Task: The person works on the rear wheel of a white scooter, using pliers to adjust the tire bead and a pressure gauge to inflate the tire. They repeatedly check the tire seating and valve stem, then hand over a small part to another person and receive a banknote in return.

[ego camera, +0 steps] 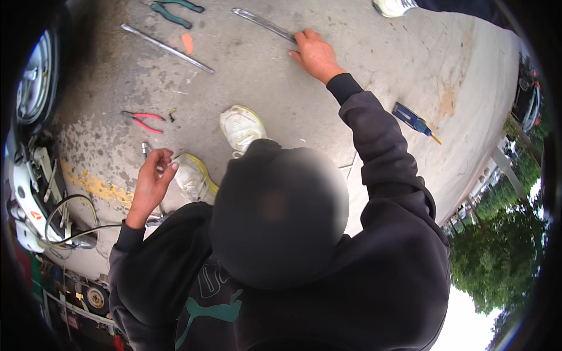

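My right hand reaches forward on the concrete floor, its fingers closed over the near end of a flat metal tyre lever. Loosely curled beside my left shoe is my left hand, with nothing visible in it. Under that hand runs a metal socket bar, partly hidden by the hand and sleeve. A second metal bar lies ahead of my shoes. Red-handled pliers rest beyond my left hand, next to a small black and brass piece, perhaps a tyre valve.
Green-handled pliers and an orange piece lie at the front. On the right is a blue tool with a yellow rod. A vehicle wheel and looped hose are at left. Another person's shoe shows at top right.
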Motion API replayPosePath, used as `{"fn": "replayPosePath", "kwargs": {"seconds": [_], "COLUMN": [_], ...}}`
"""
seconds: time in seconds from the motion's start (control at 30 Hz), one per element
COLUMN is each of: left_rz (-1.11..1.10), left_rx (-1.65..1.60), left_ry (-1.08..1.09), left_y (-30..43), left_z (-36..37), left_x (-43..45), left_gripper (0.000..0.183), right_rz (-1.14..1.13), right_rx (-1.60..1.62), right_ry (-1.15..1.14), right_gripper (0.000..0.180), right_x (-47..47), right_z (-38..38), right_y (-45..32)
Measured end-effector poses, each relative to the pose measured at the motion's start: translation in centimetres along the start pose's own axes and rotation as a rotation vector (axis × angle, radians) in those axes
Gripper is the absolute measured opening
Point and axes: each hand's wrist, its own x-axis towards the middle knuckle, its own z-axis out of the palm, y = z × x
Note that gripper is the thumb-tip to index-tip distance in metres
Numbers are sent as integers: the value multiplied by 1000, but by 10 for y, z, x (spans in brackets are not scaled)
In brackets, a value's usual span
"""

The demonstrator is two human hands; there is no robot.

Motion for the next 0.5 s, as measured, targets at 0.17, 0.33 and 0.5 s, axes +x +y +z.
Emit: {"fn": "replayPosePath", "kwargs": {"seconds": [0.17,0.33,0.5], "left_rz": [53,-81,-145], "left_rx": [364,468,374], "left_ry": [401,639,691], "left_y": [-73,-114,-124], "left_z": [-31,-39,-41], "left_x": [72,74,97], "left_gripper": [37,49,53], "right_rz": [-60,78,-311], "right_rx": [-38,223,535], "right_ry": [-111,-124,190], "right_gripper": [28,25,23], "right_x": [32,50,108], "right_z": [13,2,-22], "right_y": [-2,-41,-149]}}
